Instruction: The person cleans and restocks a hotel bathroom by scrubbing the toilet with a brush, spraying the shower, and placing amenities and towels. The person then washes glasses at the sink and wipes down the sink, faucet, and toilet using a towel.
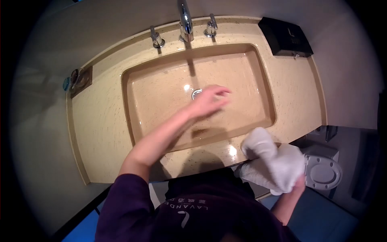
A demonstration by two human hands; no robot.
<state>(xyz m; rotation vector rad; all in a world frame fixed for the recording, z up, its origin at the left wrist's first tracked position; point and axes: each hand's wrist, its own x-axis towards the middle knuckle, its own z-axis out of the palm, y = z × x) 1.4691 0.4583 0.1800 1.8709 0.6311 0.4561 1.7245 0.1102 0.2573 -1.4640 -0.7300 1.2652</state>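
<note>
My left hand (211, 99) is over the sink basin (161, 92), beside the drain (196, 94), with its fingers apart and nothing in them. A white cloth (278, 161) hangs bunched at the counter's front right edge, and my right hand (298, 184) holds it from the right, its fingers mostly hidden behind the cloth. Above the basin stands a chrome faucet (186, 26) with a lever handle (157, 37) on its left and another handle (211, 26) on its right.
A black box (285, 37) sits at the counter's back right. Small items on a brown tray (83, 80) stand at the far left. Beyond the speckled counter (94, 133), a white toilet (322, 172) is at the lower right.
</note>
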